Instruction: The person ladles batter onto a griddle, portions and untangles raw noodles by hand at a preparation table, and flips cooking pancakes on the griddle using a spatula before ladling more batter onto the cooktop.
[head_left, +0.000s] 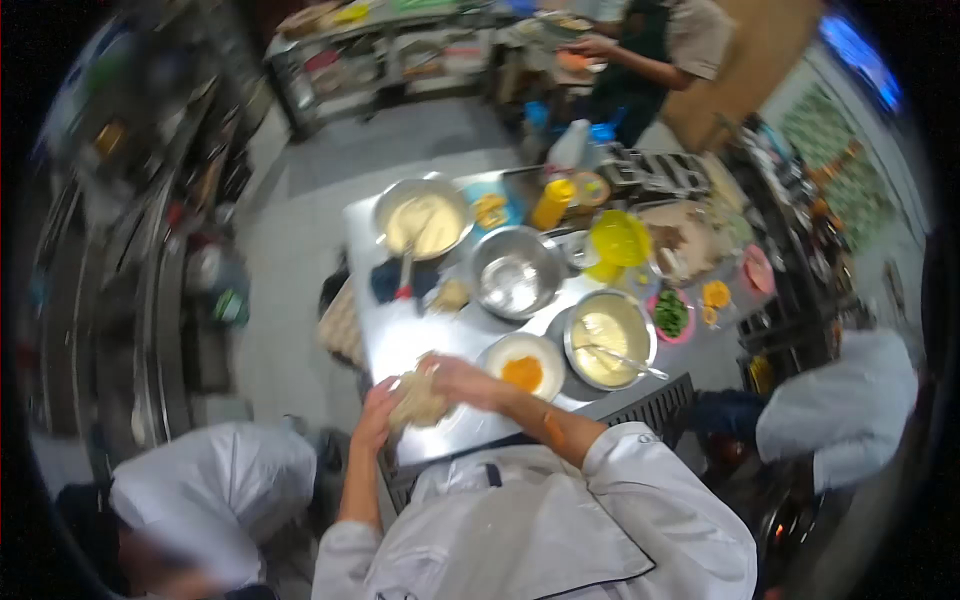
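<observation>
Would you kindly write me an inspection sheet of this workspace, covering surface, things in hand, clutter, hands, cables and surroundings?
Surface: metal table, crowded towards its far and right sides.
Things in hand: pale bundle; too blurred to identify.
Clutter: steel bowl, yellow bottle, green bowl, chopped greens.
Hands: left hand and right hand both hold the bundle.
Cables: nothing seen.
Surroundings: person at left, person at right, another person beyond the table.
</observation>
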